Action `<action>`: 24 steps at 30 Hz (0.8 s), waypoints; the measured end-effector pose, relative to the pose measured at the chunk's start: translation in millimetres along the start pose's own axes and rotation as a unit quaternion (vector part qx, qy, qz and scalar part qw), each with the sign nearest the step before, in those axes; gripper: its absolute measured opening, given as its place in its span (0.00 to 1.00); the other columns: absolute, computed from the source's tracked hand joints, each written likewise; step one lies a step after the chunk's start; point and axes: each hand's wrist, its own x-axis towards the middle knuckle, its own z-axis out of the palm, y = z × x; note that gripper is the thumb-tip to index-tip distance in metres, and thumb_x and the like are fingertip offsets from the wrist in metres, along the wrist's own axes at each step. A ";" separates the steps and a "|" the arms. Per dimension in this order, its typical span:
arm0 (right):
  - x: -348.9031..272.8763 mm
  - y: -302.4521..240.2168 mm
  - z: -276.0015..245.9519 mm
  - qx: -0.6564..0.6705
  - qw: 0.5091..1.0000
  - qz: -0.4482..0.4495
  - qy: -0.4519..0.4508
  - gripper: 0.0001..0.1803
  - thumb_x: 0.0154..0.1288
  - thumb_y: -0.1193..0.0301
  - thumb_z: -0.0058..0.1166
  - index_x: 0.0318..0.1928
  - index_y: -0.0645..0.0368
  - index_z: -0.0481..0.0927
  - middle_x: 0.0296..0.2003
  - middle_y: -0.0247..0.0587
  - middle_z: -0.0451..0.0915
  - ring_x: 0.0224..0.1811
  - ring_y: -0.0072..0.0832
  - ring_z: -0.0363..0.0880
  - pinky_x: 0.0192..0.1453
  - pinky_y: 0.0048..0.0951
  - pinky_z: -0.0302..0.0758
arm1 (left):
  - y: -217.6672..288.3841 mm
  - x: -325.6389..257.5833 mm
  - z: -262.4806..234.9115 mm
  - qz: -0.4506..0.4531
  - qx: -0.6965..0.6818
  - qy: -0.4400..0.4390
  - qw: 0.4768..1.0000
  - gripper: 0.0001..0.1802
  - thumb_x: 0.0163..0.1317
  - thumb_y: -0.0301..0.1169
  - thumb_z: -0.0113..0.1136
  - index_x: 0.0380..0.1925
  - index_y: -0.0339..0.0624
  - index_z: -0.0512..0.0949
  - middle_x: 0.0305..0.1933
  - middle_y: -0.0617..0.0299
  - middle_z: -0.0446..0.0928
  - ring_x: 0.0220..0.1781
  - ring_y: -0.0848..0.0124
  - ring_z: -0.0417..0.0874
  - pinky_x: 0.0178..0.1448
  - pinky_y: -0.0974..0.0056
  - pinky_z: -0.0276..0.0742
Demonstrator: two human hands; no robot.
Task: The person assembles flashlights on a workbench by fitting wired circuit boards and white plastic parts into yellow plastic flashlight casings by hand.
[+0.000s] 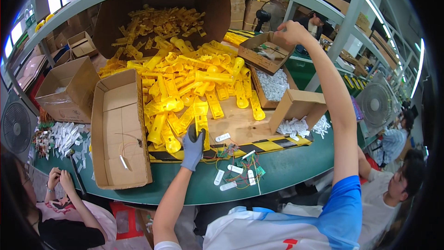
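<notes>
My left hand (193, 147), in a grey glove with dark fingertips, grips the near end of a yellow plastic housing (201, 111) at the front of a big heap of similar yellow housings (185, 76). My right hand (292, 33) is bare and raised at the far right, with curled fingers at the rim of a shallow cardboard box (249, 57). What those fingers hold, if anything, is hidden. Small parts lie inside that box. Before me on the green bench are white plastic pieces (235, 169) and small green circuit boards (260, 171) with thin wires.
Left of the heap stands an open cardboard tray (98, 134) with a wired part in it. White pieces fill a box (289, 71) and spill from another (296, 106) at the right. Co-workers sit on both sides; one's hands (60, 178) are at the left. A shelf frame crosses overhead.
</notes>
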 end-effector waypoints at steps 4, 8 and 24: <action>-43.8 1.9 -1.3 0.035 0.997 -0.072 0.020 0.22 0.62 0.58 0.59 0.50 0.60 0.82 0.35 0.49 0.86 0.41 0.39 0.85 0.47 0.36 0.79 | 29.6 -2.0 7.6 -0.070 -0.077 -0.007 0.995 0.20 0.63 0.23 0.60 0.54 0.29 0.70 0.49 0.55 0.77 0.47 0.69 0.78 0.51 0.66 0.76; -141.8 -47.6 15.0 0.251 0.958 -0.136 -0.031 0.18 0.63 0.65 0.60 0.50 0.62 0.81 0.31 0.44 0.84 0.32 0.26 0.81 0.39 0.29 0.77 | 12.3 0.6 -5.4 -0.067 -0.170 0.015 0.983 0.22 0.62 0.21 0.60 0.57 0.32 0.70 0.53 0.57 0.76 0.54 0.71 0.76 0.59 0.68 0.73; -340.7 -45.5 214.4 0.316 0.940 0.068 -0.105 0.26 0.56 0.65 0.66 0.53 0.57 0.74 0.38 0.43 0.81 0.40 0.36 0.82 0.45 0.36 0.77 | 72.9 -6.6 -2.5 -0.111 -0.338 -0.144 0.923 0.36 0.66 0.36 0.54 0.72 0.55 0.51 0.56 0.48 0.75 0.40 0.63 0.83 0.41 0.64 0.80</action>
